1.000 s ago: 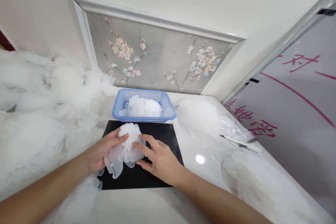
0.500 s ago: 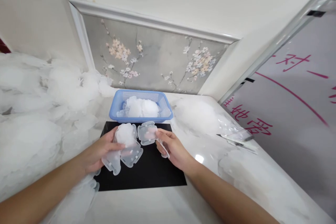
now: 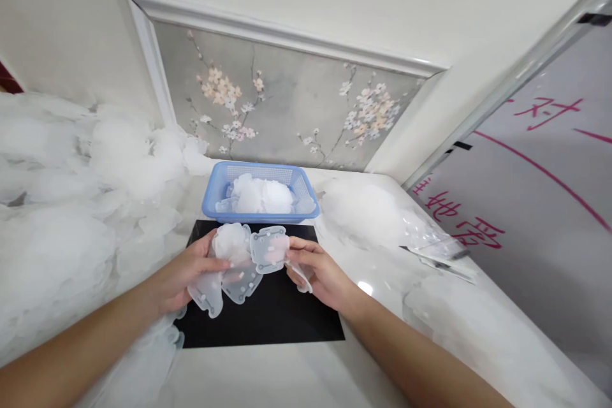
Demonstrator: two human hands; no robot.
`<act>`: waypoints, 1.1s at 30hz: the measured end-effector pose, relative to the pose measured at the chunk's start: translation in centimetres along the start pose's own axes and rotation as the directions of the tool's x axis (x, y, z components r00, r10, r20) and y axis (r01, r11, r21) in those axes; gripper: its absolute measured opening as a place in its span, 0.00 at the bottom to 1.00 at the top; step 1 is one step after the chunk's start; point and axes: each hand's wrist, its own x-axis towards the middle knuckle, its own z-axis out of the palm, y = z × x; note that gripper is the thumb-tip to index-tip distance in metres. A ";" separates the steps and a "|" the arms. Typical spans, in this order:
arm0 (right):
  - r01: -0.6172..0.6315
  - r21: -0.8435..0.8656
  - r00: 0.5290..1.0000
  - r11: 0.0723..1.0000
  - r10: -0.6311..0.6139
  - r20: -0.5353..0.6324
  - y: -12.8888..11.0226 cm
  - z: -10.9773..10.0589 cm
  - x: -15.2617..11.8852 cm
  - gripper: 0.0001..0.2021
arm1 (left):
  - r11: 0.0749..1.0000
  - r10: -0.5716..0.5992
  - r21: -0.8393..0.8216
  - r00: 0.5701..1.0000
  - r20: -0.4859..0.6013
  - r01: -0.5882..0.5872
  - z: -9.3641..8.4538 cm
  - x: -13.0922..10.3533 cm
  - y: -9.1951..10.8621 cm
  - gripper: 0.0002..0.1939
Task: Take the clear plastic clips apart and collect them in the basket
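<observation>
My left hand [image 3: 191,277] is closed on several thin, frosted plastic pieces [image 3: 243,284] with lobed edges and small raised studs. A round whitish mass [image 3: 231,242] sits at the top of that bunch. Facing it, my right hand [image 3: 322,271] pinches a squarish translucent plastic piece [image 3: 268,248] by its right edge. A second curved plastic piece [image 3: 302,276] hangs under those fingers. The squarish piece meets or overlaps the left bunch at its left side; whether they touch I cannot tell. Both hands are over a black mat [image 3: 268,322].
Behind the mat stands a blue basket [image 3: 261,217] holding similar pieces. Large heaps of frosted pieces [image 3: 62,255] cover the left of the white marbled table [image 3: 248,373]. At right lie a whitish pile [image 3: 358,210] and clear plastic bags [image 3: 430,236], beside a whiteboard [image 3: 540,204] with red writing.
The squarish piece in my right hand has come slightly lower and turned more upright. The curved piece below it has swung a little right. My left hand keeps its hold; the view shifts slightly.
</observation>
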 end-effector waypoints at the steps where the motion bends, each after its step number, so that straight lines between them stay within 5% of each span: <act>1: 0.004 0.002 1.000 1.000 -0.004 0.001 0.0 0.0 0.0 0.10 | 1.000 -0.001 -0.002 1.000 -0.001 0.001 0.0 0.0 0.0 0.32; 12: 0.031 -0.012 0.998 0.999 -0.032 -0.052 0.0 0.2 0.0 0.08 | 1.000 -0.010 -0.004 1.000 0.013 0.010 0.1 -0.2 0.2 0.30; 14: 0.078 -0.065 0.993 0.995 -0.083 -0.082 -0.2 0.3 -0.1 0.04 | 1.000 -0.013 -0.008 1.000 0.009 0.013 0.1 -0.2 0.2 0.30; 17: 0.179 -0.263 0.978 0.948 -0.200 -0.055 -0.4 0.4 -0.3 0.13 | 1.000 -0.016 -0.026 1.000 0.017 0.016 0.2 -0.3 0.3 0.31; 19: 0.235 -0.501 0.961 0.833 -0.277 -0.010 -0.2 0.6 -0.6 0.18 | 0.999 -0.015 -0.030 1.000 0.022 0.016 0.3 -0.4 0.3 0.30; 22: 0.340 -0.811 0.899 0.477 -0.417 0.131 0.7 1.0 -0.9 0.12 | 0.999 -0.008 -0.035 1.000 0.011 0.008 0.4 -0.5 0.4 0.28; 24: 0.440 -0.871 0.835 0.221 -0.458 0.306 1.4 1.3 -1.1 0.04 | 0.999 -0.005 -0.048 1.000 0.012 0.005 0.4 -0.6 0.4 0.27; 27: 0.552 -0.834 0.767 -0.003 -0.390 0.509 2.2 1.7 -1.2 0.19 | 0.998 -0.003 -0.059 0.999 0.035 0.005 0.3 -0.5 0.3 0.25; 29: 0.600 -0.798 0.745 0.046 -0.396 0.537 2.3 2.0 -1.2 0.14 | 0.999 0.009 -0.047 0.999 0.044 -0.007 0.1 -0.4 0.2 0.24; 31: 0.553 -0.785 0.794 0.279 -0.462 0.395 2.0 2.2 -1.1 0.09 | 0.999 0.013 -0.038 0.999 0.032 -0.012 0.1 -0.3 0.0 0.23; 33: 0.402 -0.705 0.878 0.585 -0.464 0.115 1.5 2.3 -1.0 0.07 | 0.999 0.000 -0.051 1.000 0.009 0.000 0.0 -0.2 -0.1 0.24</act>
